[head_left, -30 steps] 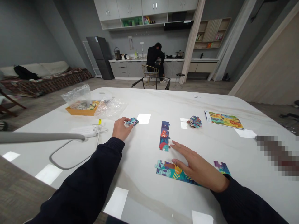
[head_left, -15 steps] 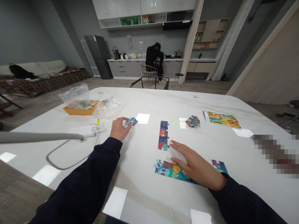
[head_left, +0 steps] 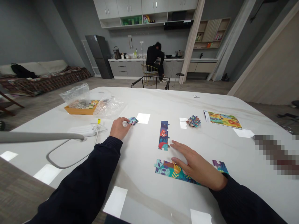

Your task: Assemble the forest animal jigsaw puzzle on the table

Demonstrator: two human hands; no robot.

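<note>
My left hand (head_left: 120,128) is at the left edge of a small pile of jigsaw puzzle pieces (head_left: 133,120). Its thumb and index finger close on a puzzle piece there, mostly hidden by the fingertips. My right hand (head_left: 195,165) lies open, fingers stretched out, covering part of a joined lower puzzle strip (head_left: 167,169) with a yellow flower. Its fingertips come close to a second joined strip (head_left: 163,136), upright in view, dark blue with a red figure. The right end of the lower strip (head_left: 220,165) shows beyond my wrist.
Another puzzle pile (head_left: 193,121) lies right of centre, beside a picture sheet (head_left: 224,119). An orange box (head_left: 80,110) with plastic bags stands at the back left. A white power strip (head_left: 84,131) and grey cable lie left. One person (head_left: 154,59) sits by the far counter.
The fingers of my left hand have shifted slightly at the pile, which moved a little. My right hand and both strips stay put.
</note>
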